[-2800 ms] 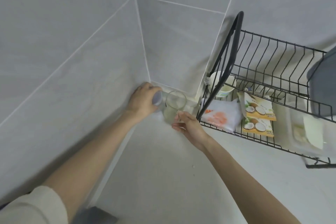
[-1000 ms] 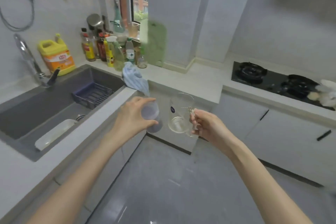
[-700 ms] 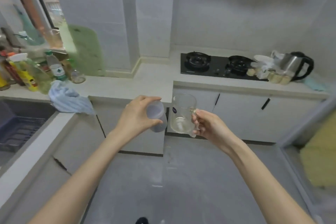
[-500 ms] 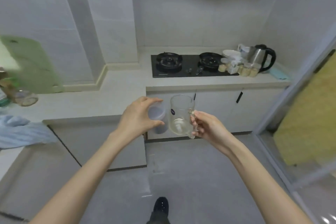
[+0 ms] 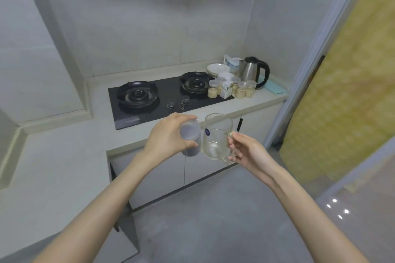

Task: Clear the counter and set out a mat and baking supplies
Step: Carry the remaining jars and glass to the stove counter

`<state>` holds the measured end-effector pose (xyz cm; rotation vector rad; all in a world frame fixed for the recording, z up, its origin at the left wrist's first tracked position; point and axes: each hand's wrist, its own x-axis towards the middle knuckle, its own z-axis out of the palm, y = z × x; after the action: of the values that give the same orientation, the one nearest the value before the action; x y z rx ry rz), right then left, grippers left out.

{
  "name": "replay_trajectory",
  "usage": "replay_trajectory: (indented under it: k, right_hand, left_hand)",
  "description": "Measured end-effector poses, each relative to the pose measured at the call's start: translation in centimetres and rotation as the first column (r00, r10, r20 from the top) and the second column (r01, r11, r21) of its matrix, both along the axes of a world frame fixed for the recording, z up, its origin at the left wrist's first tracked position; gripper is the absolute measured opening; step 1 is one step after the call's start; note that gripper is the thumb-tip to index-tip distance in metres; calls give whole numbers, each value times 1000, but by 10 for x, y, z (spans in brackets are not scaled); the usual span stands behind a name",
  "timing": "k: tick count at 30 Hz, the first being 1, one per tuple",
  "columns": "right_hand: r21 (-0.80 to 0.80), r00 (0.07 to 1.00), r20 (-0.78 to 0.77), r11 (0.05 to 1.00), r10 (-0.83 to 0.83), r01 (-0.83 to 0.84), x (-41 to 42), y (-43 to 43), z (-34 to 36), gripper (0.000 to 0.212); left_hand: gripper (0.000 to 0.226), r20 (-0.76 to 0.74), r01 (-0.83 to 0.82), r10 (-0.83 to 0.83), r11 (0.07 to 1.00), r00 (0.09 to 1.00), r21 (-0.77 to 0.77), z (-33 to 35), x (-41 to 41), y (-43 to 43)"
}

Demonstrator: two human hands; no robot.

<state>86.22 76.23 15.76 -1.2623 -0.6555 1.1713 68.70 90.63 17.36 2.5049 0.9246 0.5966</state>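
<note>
My left hand (image 5: 168, 136) grips a small grey translucent plastic cup (image 5: 190, 139), held in the air in front of the white cabinets. Beside it my right hand (image 5: 245, 149) pinches the handle of a clear glass measuring jug (image 5: 217, 136) with a blue sticker. Cup and jug almost touch, both upright. Both hang just before the front edge of the pale counter (image 5: 64, 156), which runs left and back to a black two-burner gas hob (image 5: 162, 96).
Right of the hob stand several small jars (image 5: 233, 89), a small carton, stacked white bowls (image 5: 218, 69) and a steel kettle (image 5: 254, 72) on a teal cloth. A doorway with a yellow panel (image 5: 342, 102) lies at the right. Grey floor spreads below.
The view has swung right from the sink and window corner to the hob and kettle. Both hands still carry the cup and jug side by side, now nearer the hob counter.
</note>
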Motion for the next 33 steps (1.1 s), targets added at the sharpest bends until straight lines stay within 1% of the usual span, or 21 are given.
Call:
replay_trajectory:
  k: [8,14,18,24,29,33]
  right_hand:
    - [-7,992,-27,993,-121,121,97,63,-12,30]
    - [-41,983,-16,982,-184,183,201,111,-31,31]
    - [-67,974,20,971,-227,228,273,133,-37,32]
    - [-132,944,-12,936,-331,326,391,161,-49,33]
    - [-166,917,-11,905,-399,392,467,183,-71,28]
    - [-192,902,-2,885,-432,424,520,204,-93,25]
  left_hand:
    - [71,-1,85,-85,996,996,-24,-7,113,82]
    - [71,-8,109,-110,993,994,-48,-26,222,132]
    - [73,-27,123,-125,989,992,-80,-35,298,153]
    - [73,-60,152,-161,979,985,-137,-52,416,183]
    - [70,-48,200,-210,967,977,-159,-66,488,208]
    - [70,-82,230,-247,958,966,-174,-81,538,230]
